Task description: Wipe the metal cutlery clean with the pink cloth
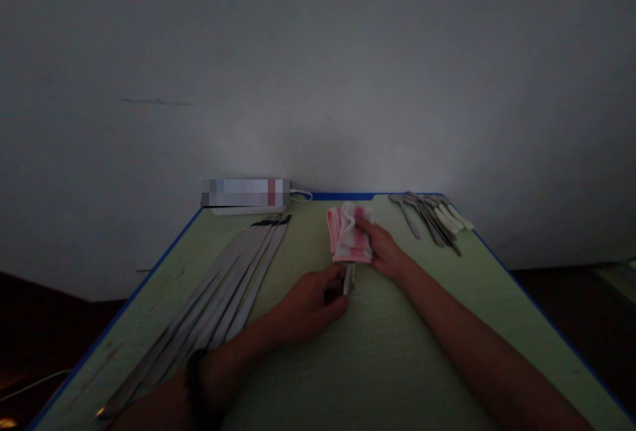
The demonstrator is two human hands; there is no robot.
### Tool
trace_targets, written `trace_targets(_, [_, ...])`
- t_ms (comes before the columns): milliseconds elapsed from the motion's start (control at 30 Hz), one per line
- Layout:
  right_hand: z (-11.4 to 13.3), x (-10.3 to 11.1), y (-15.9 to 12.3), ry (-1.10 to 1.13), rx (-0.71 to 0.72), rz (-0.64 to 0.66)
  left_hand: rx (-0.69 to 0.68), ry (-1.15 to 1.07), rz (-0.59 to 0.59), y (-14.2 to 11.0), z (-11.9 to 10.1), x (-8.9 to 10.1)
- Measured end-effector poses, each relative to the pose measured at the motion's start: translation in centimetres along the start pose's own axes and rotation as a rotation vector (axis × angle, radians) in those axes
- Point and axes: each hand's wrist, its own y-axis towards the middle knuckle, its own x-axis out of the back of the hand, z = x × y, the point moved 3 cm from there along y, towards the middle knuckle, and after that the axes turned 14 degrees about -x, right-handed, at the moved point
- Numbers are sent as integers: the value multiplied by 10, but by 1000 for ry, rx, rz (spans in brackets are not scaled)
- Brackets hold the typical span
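Observation:
Near the middle of the table, my left hand point(322, 298) pinches the silvery metal handle point(350, 279) of a piece of cutlery between thumb and fingers. Its other end goes up into a folded pink and white cloth point(352, 245), so I cannot tell which kind of cutlery it is. My right hand point(385, 249) is closed round the cloth from the right side, thumb on top. A dark band circles my left wrist.
Several long flat grey strips point(233, 279) with dark far ends lie along the left side. At the back right is a pile of spoons and other cutlery point(427, 219), some with white handles. A box point(246, 194), partly blurred out, and a white cable point(302, 192) stand by the wall.

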Motion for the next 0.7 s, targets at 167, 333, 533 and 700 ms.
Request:
trace_targets(167, [0,0,0,-19,18,25,-12,0,3,0,1,-2])
trace_targets(333, [0,0,0,-34,10,31,-14,-9,-5,0,1,-2])
trace_targets(533, [0,0,0,-33,24,42,-7,-33,-5,1,0,-2])
trace_targets(700, [0,-1,-2,-24,24,47,5,-128,-29,0,-2,1])
